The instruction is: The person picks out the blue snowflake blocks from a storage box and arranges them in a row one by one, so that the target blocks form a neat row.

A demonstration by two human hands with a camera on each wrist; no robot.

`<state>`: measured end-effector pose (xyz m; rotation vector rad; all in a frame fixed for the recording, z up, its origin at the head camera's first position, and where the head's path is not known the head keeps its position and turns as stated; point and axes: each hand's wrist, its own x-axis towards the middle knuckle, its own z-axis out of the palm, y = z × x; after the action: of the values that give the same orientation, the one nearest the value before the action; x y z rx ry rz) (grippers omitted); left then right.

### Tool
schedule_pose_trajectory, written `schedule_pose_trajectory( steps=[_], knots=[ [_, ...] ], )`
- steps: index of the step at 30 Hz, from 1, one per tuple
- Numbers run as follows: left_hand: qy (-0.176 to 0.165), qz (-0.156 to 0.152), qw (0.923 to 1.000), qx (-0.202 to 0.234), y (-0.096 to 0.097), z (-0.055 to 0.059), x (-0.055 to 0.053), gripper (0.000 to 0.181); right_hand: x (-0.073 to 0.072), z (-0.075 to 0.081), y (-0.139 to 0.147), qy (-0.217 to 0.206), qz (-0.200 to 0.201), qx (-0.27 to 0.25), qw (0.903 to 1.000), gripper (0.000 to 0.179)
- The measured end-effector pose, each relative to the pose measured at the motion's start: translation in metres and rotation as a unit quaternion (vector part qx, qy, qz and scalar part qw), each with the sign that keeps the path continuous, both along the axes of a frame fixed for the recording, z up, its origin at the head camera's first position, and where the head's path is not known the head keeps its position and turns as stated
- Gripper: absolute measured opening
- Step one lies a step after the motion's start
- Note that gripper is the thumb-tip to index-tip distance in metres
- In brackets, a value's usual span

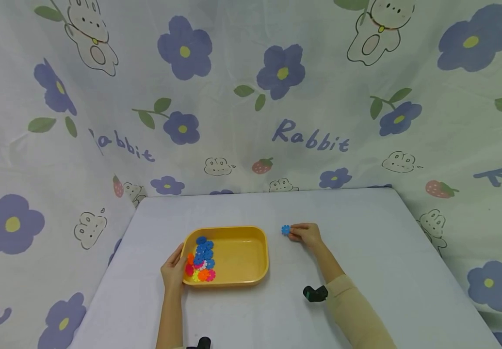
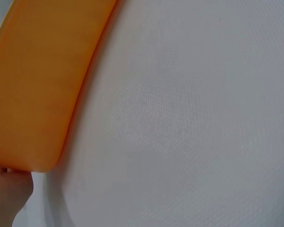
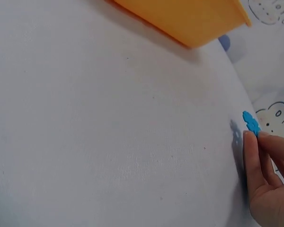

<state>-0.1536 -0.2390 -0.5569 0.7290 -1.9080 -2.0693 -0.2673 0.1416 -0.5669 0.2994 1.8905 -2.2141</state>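
Note:
A yellow tray (image 1: 242,254) lies on the table, holding a pile of flower-shaped plastic discs at its left end. Blue discs (image 1: 202,252) fill the upper part of the pile; orange, pink and yellow discs (image 1: 204,275) lie at the lower part. My left hand (image 1: 173,270) grips the tray's left side, and in the left wrist view its fingers (image 2: 1,169) meet the tray's end wall. To the right of the tray, my right hand (image 1: 306,235) pinches one blue snowflake disc (image 3: 251,122) between thumb and fingertips, close to the table surface.
A white cloth covers the table (image 1: 364,242). Behind and at both sides hangs a curtain (image 1: 233,97) printed with rabbits and flowers. A dark device (image 1: 315,293) sits at the right wrist, and another (image 1: 204,343) shows at the lower edge near the left forearm.

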Motion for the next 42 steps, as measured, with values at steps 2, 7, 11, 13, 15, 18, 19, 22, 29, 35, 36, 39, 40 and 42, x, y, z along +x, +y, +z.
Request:
schedule_pose_trajectory(
  steps=[2,7,11,13,15,18,19,22,29,35,36,39,40,42],
  knots=[
    [0.0,0.001,1.0,-0.001,0.0,0.0,0.0,0.046,0.0,-0.001,-0.001,0.003,-0.002,0.007,1.0,0.031],
    [-0.002,0.001,1.0,0.005,0.001,0.002,0.001,0.045,0.001,-0.001,-0.003,0.008,-0.012,0.031,0.9994,0.03],
    [0.0,0.003,1.0,0.008,0.001,0.003,0.002,0.045,0.002,-0.001,-0.005,0.006,-0.021,0.048,0.9986,0.028],
    [0.0,0.004,1.0,0.007,0.001,0.002,0.002,0.045,0.002,0.0,-0.006,0.003,-0.026,0.052,0.9983,0.027],
    [-0.001,0.005,1.0,0.006,0.002,0.002,0.002,0.045,0.003,0.001,-0.006,0.001,-0.032,0.055,0.998,0.027],
    [-0.003,0.008,0.9999,0.006,0.001,0.001,0.001,0.045,0.003,0.0,-0.006,0.003,-0.038,0.064,0.9972,0.026],
    [-0.002,0.01,0.9999,0.008,0.001,0.001,0.001,0.045,0.003,0.0,-0.006,0.005,-0.039,0.067,0.997,0.026],
    [0.003,0.011,0.9999,0.012,0.001,0.0,0.0,0.045,0.004,-0.001,-0.007,0.007,-0.045,0.076,0.9961,0.024],
    [0.004,0.01,0.9999,0.01,0.002,0.001,0.002,0.044,0.004,-0.005,-0.008,0.017,-0.058,0.08,0.995,0.024],
    [0.006,0.002,0.9999,0.011,0.002,0.002,0.002,0.045,0.005,-0.01,-0.008,0.023,-0.062,0.06,0.996,0.028],
    [0.007,0.0,0.9999,0.011,0.002,0.003,0.002,0.045,0.005,-0.011,-0.007,0.027,-0.061,0.051,0.9964,0.028],
    [0.003,0.003,1.0,0.009,0.002,0.003,0.002,0.045,0.007,-0.012,-0.005,0.046,-0.054,0.031,0.997,0.031],
    [0.002,0.003,1.0,0.009,0.002,0.003,0.002,0.045,0.007,-0.011,-0.004,0.055,-0.051,0.031,0.9967,0.031],
    [0.001,0.005,1.0,0.008,0.001,0.002,0.001,0.044,0.009,-0.01,-0.002,0.072,-0.047,0.039,0.9955,0.032]
  ],
)
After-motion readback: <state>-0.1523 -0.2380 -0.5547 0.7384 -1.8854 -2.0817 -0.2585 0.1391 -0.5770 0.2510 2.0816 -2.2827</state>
